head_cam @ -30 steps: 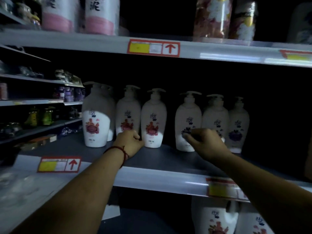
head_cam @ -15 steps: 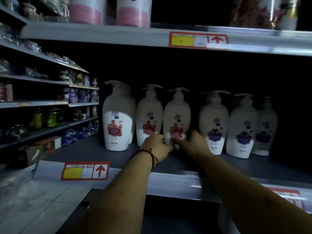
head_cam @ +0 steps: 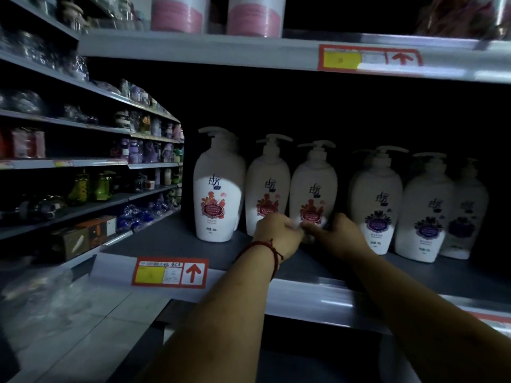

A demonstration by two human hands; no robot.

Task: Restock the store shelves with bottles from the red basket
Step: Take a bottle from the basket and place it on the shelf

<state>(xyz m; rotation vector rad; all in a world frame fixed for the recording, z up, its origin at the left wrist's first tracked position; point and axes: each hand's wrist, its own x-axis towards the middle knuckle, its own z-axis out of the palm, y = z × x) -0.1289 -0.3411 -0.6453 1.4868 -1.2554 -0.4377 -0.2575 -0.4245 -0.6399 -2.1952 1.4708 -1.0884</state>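
Bottles stood in a row on the dim grey shelf (head_cam: 171,239), both hands at the third one.

Left of that red-label bottle (head_cam: 313,189) stood two more red-label bottles (head_cam: 217,189); the left hand (head_cam: 276,233), a red string (head_cam: 272,250) at its wrist, and the right hand (head_cam: 340,233) met at its base, fingers (head_cam: 312,225) curled against it, grip unclear. Right of it stood three purple-label bottles (head_cam: 374,200).

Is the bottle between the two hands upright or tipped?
Upright: the red-label bottle stands on its base, pump on top, like its neighbours.
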